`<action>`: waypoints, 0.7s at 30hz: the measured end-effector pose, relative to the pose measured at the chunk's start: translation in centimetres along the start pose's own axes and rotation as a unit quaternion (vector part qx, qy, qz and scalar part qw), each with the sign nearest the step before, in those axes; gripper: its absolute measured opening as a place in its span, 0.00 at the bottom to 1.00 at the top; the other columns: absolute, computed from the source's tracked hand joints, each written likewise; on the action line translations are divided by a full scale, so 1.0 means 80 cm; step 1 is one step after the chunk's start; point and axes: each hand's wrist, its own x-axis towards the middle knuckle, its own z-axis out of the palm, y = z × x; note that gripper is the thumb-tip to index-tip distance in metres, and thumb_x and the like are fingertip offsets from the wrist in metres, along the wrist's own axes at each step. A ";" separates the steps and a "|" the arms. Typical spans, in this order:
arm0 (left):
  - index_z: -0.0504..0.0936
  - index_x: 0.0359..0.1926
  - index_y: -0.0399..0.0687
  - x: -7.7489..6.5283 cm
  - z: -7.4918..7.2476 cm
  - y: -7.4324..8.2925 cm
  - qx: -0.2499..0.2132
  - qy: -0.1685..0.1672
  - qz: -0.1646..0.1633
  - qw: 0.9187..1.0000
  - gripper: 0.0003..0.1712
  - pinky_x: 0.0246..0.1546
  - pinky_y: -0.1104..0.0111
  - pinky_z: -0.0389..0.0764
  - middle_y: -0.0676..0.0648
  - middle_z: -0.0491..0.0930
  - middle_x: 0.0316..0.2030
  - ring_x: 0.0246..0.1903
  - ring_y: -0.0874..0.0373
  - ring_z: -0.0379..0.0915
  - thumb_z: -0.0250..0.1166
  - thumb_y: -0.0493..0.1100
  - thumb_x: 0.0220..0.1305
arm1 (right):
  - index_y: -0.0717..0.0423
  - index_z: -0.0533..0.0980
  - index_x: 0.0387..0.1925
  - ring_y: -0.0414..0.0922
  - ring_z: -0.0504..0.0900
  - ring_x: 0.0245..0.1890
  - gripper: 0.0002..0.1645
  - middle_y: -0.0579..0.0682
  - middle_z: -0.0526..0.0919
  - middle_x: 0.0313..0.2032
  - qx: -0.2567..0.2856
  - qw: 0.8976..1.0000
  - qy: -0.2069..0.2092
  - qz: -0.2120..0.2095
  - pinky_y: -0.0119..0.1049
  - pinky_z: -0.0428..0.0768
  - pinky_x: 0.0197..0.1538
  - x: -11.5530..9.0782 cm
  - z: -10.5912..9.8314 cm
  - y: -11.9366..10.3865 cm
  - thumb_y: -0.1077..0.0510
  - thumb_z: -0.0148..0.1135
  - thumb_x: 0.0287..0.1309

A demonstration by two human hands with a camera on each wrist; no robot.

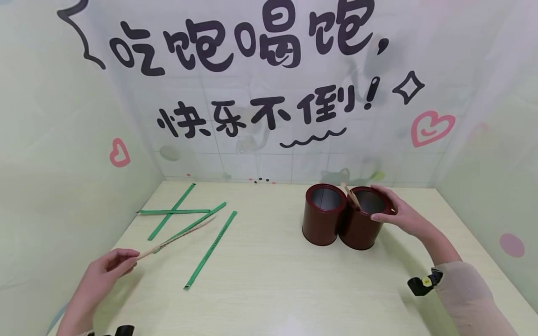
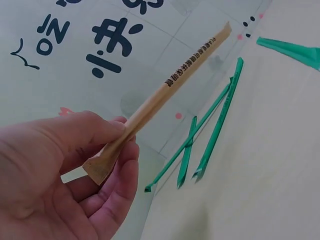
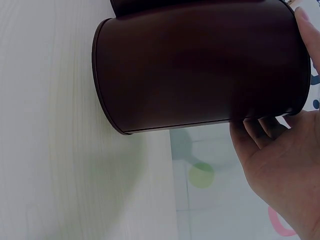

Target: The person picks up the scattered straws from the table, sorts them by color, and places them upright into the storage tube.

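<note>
My left hand (image 1: 105,270) pinches one end of a straw in a brown paper wrapper (image 2: 172,85), printed with dark characters. The straw is held up at a slant, and in the head view it overlaps one of several green-wrapped straws (image 1: 212,249) lying on the table. My right hand (image 1: 401,214) grips the upper side of the right dark red can (image 1: 360,231), thumb near the rim and fingers round the far side. Out of that can's open top leans another brown-wrapped straw (image 1: 353,198). Close against it stands a matching can (image 1: 320,224), open at the top.
The pale wooden table (image 1: 269,280) is bounded by a printed cloth at the back (image 1: 252,163) and by cloth walls at left and right. Two of the green straws cross each other near the left wall.
</note>
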 end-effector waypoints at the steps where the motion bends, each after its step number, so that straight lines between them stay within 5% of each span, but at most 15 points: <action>1: 0.79 0.51 0.30 0.003 0.001 0.004 -0.010 0.000 0.008 1.000 0.17 0.36 0.80 0.82 0.71 0.80 0.33 0.34 0.76 0.79 0.61 0.42 0.72 | 0.57 0.49 0.76 0.29 0.71 0.52 0.46 0.63 0.60 0.68 0.001 1.000 0.000 0.000 0.23 0.78 0.49 0.000 0.000 0.000 0.61 0.63 0.65; 21: 0.80 0.51 0.35 0.057 0.032 0.104 -0.068 0.012 0.120 0.990 0.14 0.36 0.82 0.80 0.66 0.80 0.33 0.33 0.72 0.78 0.61 0.42 0.71 | 0.56 0.48 0.76 0.29 0.69 0.53 0.47 0.63 0.60 0.68 0.000 1.000 -0.001 0.004 0.23 0.78 0.49 0.000 0.000 -0.001 0.60 0.63 0.65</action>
